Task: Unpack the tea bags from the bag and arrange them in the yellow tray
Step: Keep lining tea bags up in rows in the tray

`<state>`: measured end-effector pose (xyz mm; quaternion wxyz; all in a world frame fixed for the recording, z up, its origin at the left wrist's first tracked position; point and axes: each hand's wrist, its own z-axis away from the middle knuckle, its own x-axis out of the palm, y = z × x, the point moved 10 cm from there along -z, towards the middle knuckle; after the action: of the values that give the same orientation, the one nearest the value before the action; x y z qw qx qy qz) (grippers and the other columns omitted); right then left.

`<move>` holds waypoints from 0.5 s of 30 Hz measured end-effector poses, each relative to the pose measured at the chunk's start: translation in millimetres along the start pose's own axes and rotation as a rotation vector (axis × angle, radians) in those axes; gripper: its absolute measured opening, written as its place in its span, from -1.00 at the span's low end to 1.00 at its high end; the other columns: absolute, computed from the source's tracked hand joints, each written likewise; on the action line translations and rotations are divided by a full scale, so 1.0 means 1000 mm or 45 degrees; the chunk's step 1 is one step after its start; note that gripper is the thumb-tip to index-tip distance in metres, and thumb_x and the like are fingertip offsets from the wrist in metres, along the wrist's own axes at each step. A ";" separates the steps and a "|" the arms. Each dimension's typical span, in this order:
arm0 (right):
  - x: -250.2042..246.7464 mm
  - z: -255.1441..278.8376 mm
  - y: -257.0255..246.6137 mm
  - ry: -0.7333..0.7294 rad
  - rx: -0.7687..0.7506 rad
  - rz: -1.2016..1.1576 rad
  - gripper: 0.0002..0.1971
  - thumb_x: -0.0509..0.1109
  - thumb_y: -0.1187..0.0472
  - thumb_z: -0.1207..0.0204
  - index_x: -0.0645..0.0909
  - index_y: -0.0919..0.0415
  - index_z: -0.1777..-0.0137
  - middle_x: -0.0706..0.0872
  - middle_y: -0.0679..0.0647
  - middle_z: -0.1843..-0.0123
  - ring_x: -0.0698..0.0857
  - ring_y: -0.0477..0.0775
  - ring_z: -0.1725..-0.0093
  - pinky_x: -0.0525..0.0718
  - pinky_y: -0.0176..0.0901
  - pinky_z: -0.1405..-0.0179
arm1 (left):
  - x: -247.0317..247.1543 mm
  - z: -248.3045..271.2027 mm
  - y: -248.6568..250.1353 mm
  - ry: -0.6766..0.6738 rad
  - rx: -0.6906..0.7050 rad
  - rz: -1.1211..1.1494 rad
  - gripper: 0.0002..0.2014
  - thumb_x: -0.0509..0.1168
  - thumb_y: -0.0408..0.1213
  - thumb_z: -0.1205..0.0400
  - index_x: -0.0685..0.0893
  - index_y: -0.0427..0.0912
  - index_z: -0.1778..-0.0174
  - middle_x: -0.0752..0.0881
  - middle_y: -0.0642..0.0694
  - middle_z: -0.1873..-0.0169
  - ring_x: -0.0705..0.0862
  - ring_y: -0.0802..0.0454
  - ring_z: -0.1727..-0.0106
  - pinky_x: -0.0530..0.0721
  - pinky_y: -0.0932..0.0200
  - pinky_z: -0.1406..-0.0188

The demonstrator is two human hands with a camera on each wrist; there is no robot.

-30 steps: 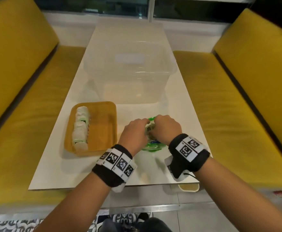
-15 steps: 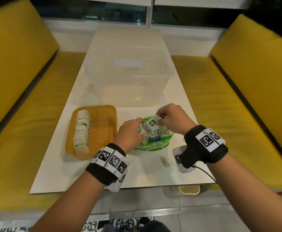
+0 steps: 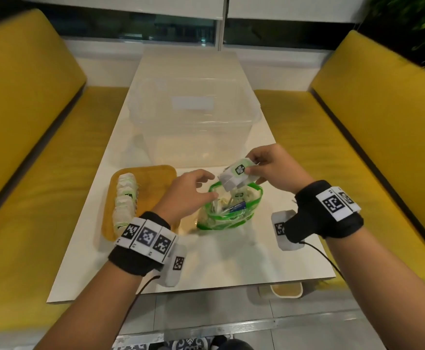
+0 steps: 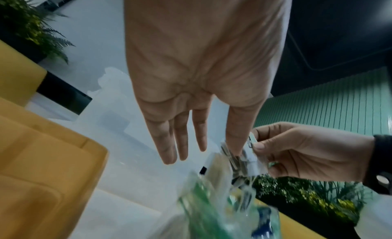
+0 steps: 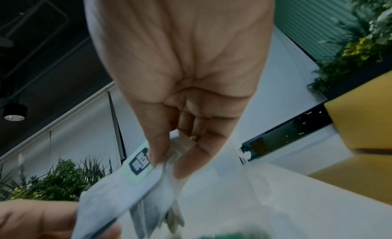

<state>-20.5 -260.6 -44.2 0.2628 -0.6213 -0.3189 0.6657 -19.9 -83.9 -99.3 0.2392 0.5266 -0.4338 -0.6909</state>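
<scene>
So on the white desk (image 3: pixel 135 269) the yellow tray (image 3: pixel 156 176) sits at about 9 o'clock with a row of tea bags (image 3: pixel 125 198) down its left edge. The left hand (image 3: pixel 186 195) hangs loose-fingered, gripping nothing, at the rim of the green-trimmed bag (image 3: pixel 228 218) in the middle. At 3 o'clock the right hand (image 3: pixel 272 168) pinches a small stack of tea bags (image 3: pixel 236 175) above the bag.

1. Tea bags (image 3: pixel 236 176): small white bunch with a green label, raised above the bag.
2. Bag (image 3: pixel 228 210): clear, green-trimmed, open, on the worktop, more contents inside.
3. Yellow tray (image 3: pixel 156 178): left of the bag, a row of tea bags (image 3: pixel 125 198) along its left side.
</scene>
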 end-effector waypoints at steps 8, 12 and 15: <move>-0.041 -0.005 -0.050 0.006 -0.110 -0.021 -0.88 0.44 0.36 -0.55 0.68 0.43 -0.01 0.79 0.37 0.03 0.73 0.32 0.13 0.72 0.25 0.02 | -0.054 0.003 0.034 0.183 0.141 0.318 -0.86 0.37 -0.28 -0.65 0.73 -0.04 -0.11 0.77 0.01 -0.07 0.70 0.17 -0.14 0.65 0.20 -0.22; -0.035 -0.001 -0.088 -0.131 -0.201 -0.200 -0.84 0.40 0.38 -0.58 0.64 0.45 -0.10 0.81 0.29 0.00 0.76 0.11 0.14 0.79 -0.04 0.17 | -0.051 -0.003 0.051 0.092 0.039 0.791 -0.71 0.25 -0.11 -0.70 0.68 -0.18 -0.23 0.76 -0.08 -0.12 0.70 0.00 -0.22 0.64 0.03 -0.28; -0.011 0.002 -0.109 -0.316 -0.270 -0.205 -0.82 0.37 0.41 -0.60 0.62 0.48 -0.15 0.81 0.26 0.02 0.79 0.09 0.14 0.79 -0.12 0.20 | -0.025 -0.003 0.074 -0.175 0.015 1.055 -0.65 0.16 -0.01 -0.69 0.73 -0.12 -0.17 0.76 -0.13 -0.09 0.70 -0.04 -0.11 0.59 0.01 -0.19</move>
<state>-26.2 -197.4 45.0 0.2069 -0.5311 -0.4658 0.6768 -18.5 -102.7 -23.2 0.4644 0.2615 -0.6278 -0.5673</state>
